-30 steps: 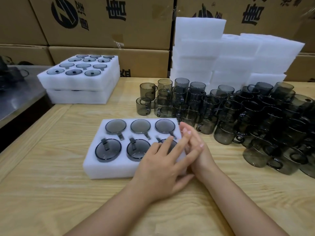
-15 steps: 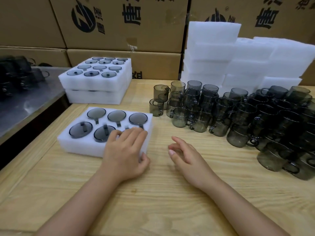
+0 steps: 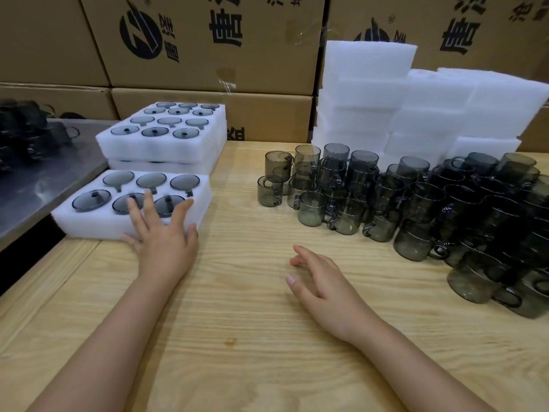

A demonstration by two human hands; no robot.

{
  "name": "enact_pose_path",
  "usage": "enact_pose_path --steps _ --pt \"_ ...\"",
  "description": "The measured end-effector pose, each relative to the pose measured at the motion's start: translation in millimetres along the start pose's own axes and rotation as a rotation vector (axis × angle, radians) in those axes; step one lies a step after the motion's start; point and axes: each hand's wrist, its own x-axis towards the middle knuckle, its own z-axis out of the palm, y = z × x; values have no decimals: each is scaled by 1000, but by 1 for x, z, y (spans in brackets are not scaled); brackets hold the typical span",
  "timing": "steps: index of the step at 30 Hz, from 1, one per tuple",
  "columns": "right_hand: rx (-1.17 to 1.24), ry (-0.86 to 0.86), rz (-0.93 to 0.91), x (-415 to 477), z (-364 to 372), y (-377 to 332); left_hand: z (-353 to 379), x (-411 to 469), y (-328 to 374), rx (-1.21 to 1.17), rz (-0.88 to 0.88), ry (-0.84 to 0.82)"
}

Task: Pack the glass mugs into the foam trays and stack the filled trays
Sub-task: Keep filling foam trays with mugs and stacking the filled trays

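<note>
**A:** Where is the filled tray?

**B:** The foam tray [image 3: 89, 223] lies on the wooden table [image 3: 252, 337], at its left edge, beside a grey metal surface [image 3: 26, 188]. Six smoky glass mugs [image 3: 151, 181] sit sunk in its holes, in two rows of three.

**A:** And the hands?

**B:** The left hand [image 3: 165, 239] lies flat on the tray's near right corner. Its fingers [image 3: 148, 200] are spread across the top and the thumb is at the corner. It grips nothing. The right hand [image 3: 323, 282] is over bare wood, well apart from the tray, with its fingers loosely bent and nothing in them.

**A:** What lies just beyond the tray?

**B:** A stack of filled trays [image 3: 133, 148], two layers high, stands just behind it. I cannot tell whether they touch.

**A:** And the rest of the glassware?

**B:** The loose mugs [image 3: 386, 203] crowd the right side of the table, many set one on another. Behind them rise piles of white foam slabs [image 3: 416, 108], and cardboard boxes [image 3: 208, 40] wall off the far side.
</note>
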Motion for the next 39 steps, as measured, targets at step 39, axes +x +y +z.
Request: enact_pose_path --steps 39 --pt "-73 371 -177 18 -28 -23 33 -19 78 -52 139 -229"
